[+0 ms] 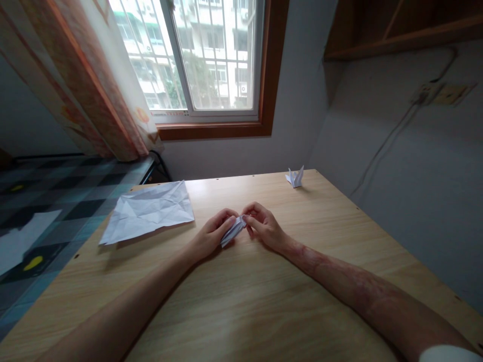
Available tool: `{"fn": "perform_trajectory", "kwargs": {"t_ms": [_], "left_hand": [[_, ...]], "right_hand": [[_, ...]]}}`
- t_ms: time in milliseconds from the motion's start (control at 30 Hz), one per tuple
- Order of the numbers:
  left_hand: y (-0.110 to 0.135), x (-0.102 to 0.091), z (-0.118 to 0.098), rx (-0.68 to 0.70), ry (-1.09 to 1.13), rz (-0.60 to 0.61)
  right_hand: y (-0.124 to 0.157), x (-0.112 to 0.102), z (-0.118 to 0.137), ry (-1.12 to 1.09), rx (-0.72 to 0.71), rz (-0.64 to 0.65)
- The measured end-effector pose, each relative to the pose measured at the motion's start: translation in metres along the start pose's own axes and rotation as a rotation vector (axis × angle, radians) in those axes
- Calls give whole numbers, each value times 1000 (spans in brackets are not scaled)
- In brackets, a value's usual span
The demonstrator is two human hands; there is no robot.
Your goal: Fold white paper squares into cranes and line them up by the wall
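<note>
Between my two hands, just above the wooden table (241, 301), is a small piece of folded white paper (233, 232). My left hand (216, 230) is closed on its left side, thumb on top. The fingertips of my right hand (263, 226) pinch its upper right end. Fingers cover part of the paper, so its full shape is hidden. Toward the table's far right corner stands a finished-looking folded paper crane (295, 177) with pointed tips.
A creased white sheet of paper (151, 211) lies at the table's left edge. Left of the table is a checked bed cover (94, 193) with another white paper (26, 239). A window (222, 60) and curtain (101, 85) are behind; a cable (381, 146) hangs on the right wall.
</note>
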State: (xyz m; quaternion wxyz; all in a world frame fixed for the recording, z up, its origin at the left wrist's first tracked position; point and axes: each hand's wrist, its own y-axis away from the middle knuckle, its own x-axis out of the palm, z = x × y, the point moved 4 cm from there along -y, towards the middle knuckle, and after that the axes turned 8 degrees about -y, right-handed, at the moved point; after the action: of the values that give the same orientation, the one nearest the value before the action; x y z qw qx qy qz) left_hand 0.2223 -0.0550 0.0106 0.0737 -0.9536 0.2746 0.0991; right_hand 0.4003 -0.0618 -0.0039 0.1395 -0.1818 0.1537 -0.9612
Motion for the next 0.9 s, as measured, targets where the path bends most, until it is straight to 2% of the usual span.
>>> {"fn": "perform_trajectory", "kwargs": {"t_ms": [200, 300, 400, 467, 600, 800, 900], "left_hand": [[1, -5, -1, 103, -20, -58], [1, -10, -5, 217, -43, -110], [1, -11, -10, 355, -157, -112], [1, -11, -12, 392, -217, -108], [3, -10, -17, 397, -264, -165], [4, -16, -23, 386, -330, -388], [4, -16, -18, 311, -267, -371]], "right_hand": [[-4, -3, -5, -80, 1, -49], [-6, -7, -5, -91, -24, -89], [-7, -10, -3, -95, -37, -113], [-7, -10, -2, -87, -31, -115], [-6, -10, 3, -64, -23, -114], [-7, -13, 6, -30, -60, -160], [-6, -13, 4, -33, -80, -179]]}}
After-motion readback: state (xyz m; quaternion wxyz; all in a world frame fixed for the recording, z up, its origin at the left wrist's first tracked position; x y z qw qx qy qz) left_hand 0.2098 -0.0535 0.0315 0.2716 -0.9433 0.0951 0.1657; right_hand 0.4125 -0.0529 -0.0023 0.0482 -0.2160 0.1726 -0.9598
